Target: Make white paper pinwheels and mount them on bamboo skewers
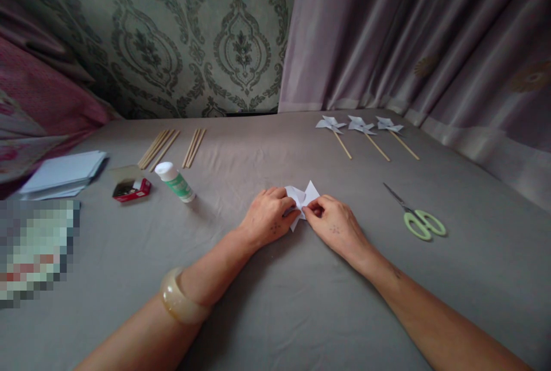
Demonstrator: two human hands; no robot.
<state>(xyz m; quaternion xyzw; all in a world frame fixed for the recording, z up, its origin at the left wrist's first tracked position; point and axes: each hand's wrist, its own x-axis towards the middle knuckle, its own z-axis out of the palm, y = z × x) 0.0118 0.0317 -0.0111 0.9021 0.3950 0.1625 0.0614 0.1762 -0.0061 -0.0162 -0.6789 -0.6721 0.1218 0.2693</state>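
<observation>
Both hands meet over a white paper pinwheel (310,190) near the middle of the cloth-covered surface. My left hand (267,215) closes on the pinwheel's left side, with thumb and fingers near its centre. Pinching at the centre from the right is my right hand (338,223); its fingertips are pressed together on the paper. Folded points of the paper stick out above and below the fingers. The pinwheel's middle is partly hidden by the fingertips, and I cannot make out any small part between them.
Green-handled scissors (424,224) lie to the right. Finished pinwheels on sticks (364,125) rest at the back right. On the left are a glue stick (177,182), a small red box (131,189), wooden sticks (157,150) and a paper stack (64,174).
</observation>
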